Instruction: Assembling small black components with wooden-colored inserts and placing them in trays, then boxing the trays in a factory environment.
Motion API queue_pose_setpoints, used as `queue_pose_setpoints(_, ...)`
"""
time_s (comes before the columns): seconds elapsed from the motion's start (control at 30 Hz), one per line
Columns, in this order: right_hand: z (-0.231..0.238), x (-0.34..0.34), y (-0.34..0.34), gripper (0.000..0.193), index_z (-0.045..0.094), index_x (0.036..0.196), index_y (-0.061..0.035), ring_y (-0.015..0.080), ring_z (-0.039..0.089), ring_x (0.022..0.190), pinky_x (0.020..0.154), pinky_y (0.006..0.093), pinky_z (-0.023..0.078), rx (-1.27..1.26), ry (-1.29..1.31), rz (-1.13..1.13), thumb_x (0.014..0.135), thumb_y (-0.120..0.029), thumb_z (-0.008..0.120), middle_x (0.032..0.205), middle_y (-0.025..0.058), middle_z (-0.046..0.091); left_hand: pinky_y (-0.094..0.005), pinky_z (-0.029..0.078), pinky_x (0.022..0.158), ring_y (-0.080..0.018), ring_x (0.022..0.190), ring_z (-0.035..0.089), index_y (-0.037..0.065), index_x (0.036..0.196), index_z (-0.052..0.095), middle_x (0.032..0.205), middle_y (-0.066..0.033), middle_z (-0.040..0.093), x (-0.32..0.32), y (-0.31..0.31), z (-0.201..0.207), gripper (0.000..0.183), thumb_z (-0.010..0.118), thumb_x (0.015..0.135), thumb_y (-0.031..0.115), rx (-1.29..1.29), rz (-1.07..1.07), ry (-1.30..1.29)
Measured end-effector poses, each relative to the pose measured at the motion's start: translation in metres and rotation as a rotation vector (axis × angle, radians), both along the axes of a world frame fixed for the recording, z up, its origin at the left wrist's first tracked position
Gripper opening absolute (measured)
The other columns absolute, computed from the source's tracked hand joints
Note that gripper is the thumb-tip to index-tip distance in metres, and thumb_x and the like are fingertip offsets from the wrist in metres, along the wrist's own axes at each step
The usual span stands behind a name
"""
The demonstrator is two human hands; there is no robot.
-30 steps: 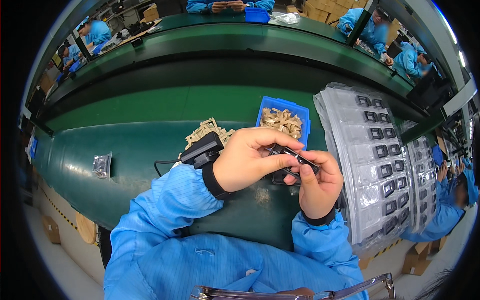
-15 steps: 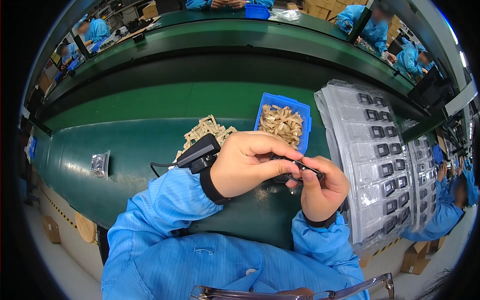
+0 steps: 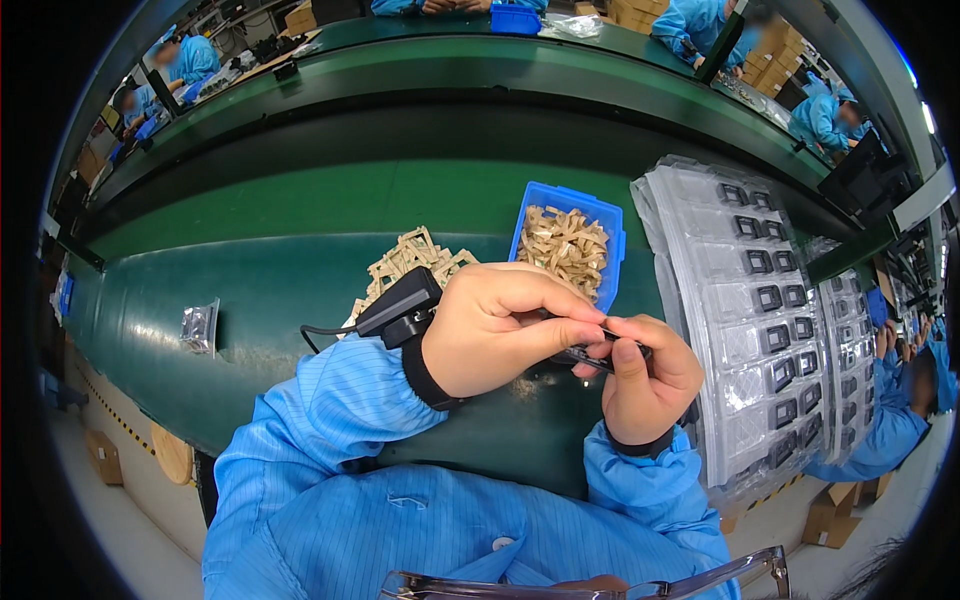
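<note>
While both hands meet over the green work surface [image 3: 300,385], a small black part [image 3: 578,355] sits between them, mostly covered by fingers. Left hand [image 3: 490,325]: thumb and fingers pinched narrow on the part. Right hand [image 3: 652,375]: thumb and bent fingertips close on its near right end; exact contact points hidden.

Directions taken from the part. Between 9 and 10 o'clock, a black box-shaped device [image 3: 402,300] rides on the left wrist, with a black cable [image 3: 318,330] at its end. At 10 o'clock, just beyond the device: a loose heap of beige frame-like pieces [image 3: 405,258]. At 12, beyond the fingers: a blue bin [image 3: 617,250] full of tan strips [image 3: 562,245]. At 9, well apart: a small clear packet [image 3: 199,328], contents unclear. At 3, near the right hand: translucent plastic trays [image 3: 700,265] bearing paired black square frames [image 3: 768,297]. At 4, past the trays: a co-worker's blue sleeve [image 3: 872,440]. At 12, far bench: a second blue bin [image 3: 516,20].
</note>
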State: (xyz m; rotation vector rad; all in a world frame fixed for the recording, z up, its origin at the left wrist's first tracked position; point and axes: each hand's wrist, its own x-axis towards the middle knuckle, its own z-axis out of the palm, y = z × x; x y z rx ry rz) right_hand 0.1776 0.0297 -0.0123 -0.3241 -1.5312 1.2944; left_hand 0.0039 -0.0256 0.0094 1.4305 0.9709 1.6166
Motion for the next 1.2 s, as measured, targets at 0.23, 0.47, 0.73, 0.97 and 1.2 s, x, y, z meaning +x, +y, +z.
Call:
queue_pose_setpoints(0.23, 0.008, 0.000, -0.003, 0.025, 0.061, 0.106, 0.0049, 0.0166, 0.069, 0.078, 0.057, 0.0259, 0.060, -0.278, 0.011, -0.050, 0.103, -0.018, 0.051, 0.088, 0.0111, 0.066, -0.0268, 0.056, 0.071, -0.0168, 0.079, 0.070, -0.001, 0.097, 0.073, 0.090, -0.0124, 0.072, 0.009, -0.003, 0.011, 0.012, 0.071, 0.085, -0.001, -0.151, 0.028, -0.047)
queue_pose_setpoints(0.47, 0.009, 0.003, 0.004, 0.036, 0.057, 0.114, 0.0048, 0.0189, 0.068, 0.062, 0.055, 0.0254, 0.057, -0.485, 0.025, 0.195, 0.106, -0.026, 0.041, 0.085, 0.0153, 0.068, -0.0301, 0.051, 0.057, -0.0215, 0.065, 0.065, 0.003, 0.088, 0.073, 0.078, -0.0079, 0.070, -0.013, 0.001, 0.013, 0.016, 0.080, 0.075, 0.009, 0.149, 0.318, 0.750)
queue_pose_setpoints(0.73, 0.013, 0.006, 0.004, 0.037, 0.057, 0.114, 0.0061, 0.0204, 0.068, 0.061, 0.055, 0.0259, 0.057, -0.526, -0.031, 0.285, 0.106, -0.025, 0.039, 0.086, 0.0167, 0.069, -0.0316, 0.049, 0.055, -0.0230, 0.065, 0.064, 0.004, 0.082, 0.070, 0.074, -0.0069, 0.067, -0.016, 0.002, 0.017, 0.012, 0.079, 0.077, 0.011, 0.013, 0.187, 0.717)
queue_pose_setpoints(0.97, 0.012, 0.005, 0.004, 0.026, 0.050, 0.111, 0.0010, 0.0216, 0.069, 0.061, 0.054, 0.0267, 0.057, -0.542, 0.008, 0.304, 0.105, -0.023, 0.041, 0.085, 0.0179, 0.069, -0.0332, 0.049, 0.059, -0.0240, 0.069, 0.065, 0.005, 0.088, 0.072, 0.079, -0.0081, 0.069, -0.014, 0.006, 0.014, 0.014, 0.078, 0.078, 0.010, 0.216, 0.174, 0.664)
queue_pose_setpoints(1.2, 0.011, 0.004, 0.004, 0.018, 0.044, 0.104, -0.0042, 0.0217, 0.067, 0.058, 0.050, 0.0264, 0.056, -0.566, 0.010, 0.341, 0.104, -0.022, 0.045, 0.082, 0.0180, 0.069, -0.0346, 0.047, 0.059, -0.0246, 0.064, 0.062, 0.006, 0.089, 0.070, 0.073, -0.0065, 0.064, -0.013, 0.003, 0.018, 0.010, 0.074, 0.080, 0.009, 0.278, 0.171, 0.803)
